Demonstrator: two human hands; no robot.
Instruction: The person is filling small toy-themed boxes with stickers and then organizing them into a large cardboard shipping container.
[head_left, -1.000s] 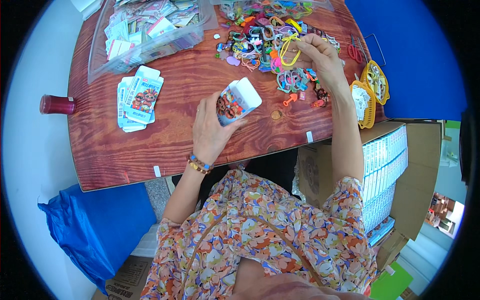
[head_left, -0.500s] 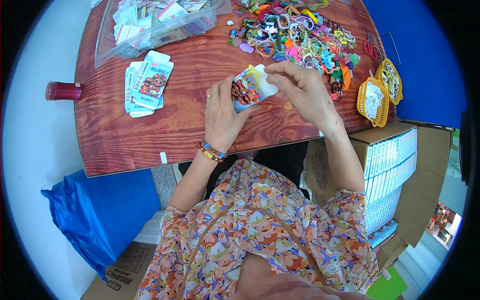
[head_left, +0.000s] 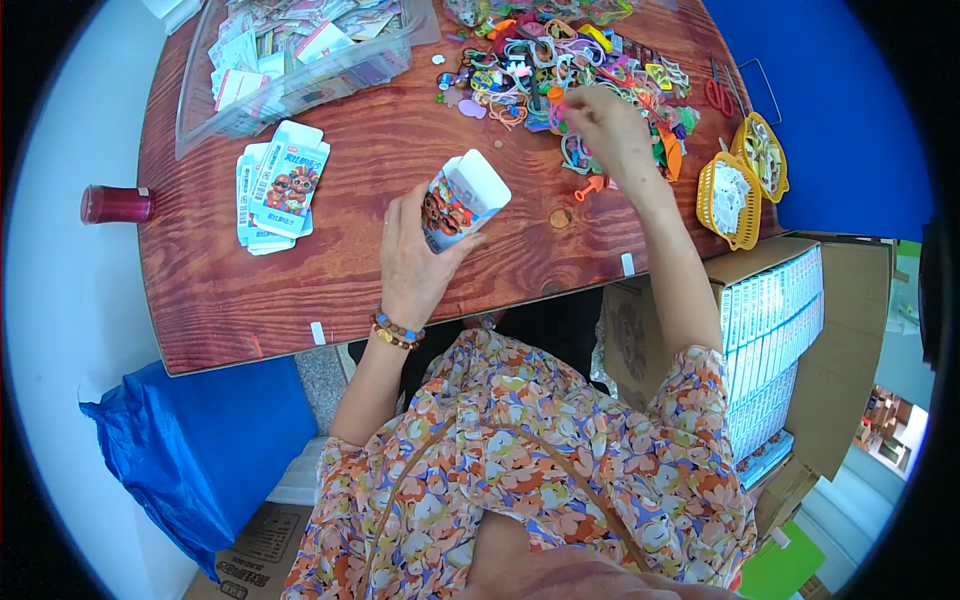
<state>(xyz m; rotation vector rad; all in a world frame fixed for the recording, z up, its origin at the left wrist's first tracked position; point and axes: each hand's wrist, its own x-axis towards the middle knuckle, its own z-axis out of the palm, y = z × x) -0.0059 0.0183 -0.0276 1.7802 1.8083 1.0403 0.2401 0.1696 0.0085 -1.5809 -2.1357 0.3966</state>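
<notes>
My left hand (head_left: pixel 412 250) grips a small printed cardboard box (head_left: pixel 452 215) in blue and white, its white top flap raised. Fingers wrap round the box sides, and its inside is mostly hidden. Out at the pile of small colourful trinkets (head_left: pixel 545 60), my right hand (head_left: pixel 612 128) has its fingertips pinched together at the pile's near edge. What those fingers hold, if anything, cannot be made out. Close by the right wrist lies an orange toy piece (head_left: pixel 590 187). Left of the held box, a stack of flat printed boxes (head_left: pixel 285 190) rests on the wooden table (head_left: pixel 350 280).
A clear plastic bin (head_left: pixel 300 100) full of cards stands at the far left, a red jar (head_left: pixel 117 204) at the left edge. Two yellow baskets (head_left: pixel 735 238) and red-handled scissors (head_left: pixel 718 97) lie right. A carton (head_left: pixel 850 350) of packed boxes stands beside the table.
My right hand has left the box and reached away to the trinket pile. The box stays in my left hand, shifted slightly left; the yellow item at its opening no longer shows.
</notes>
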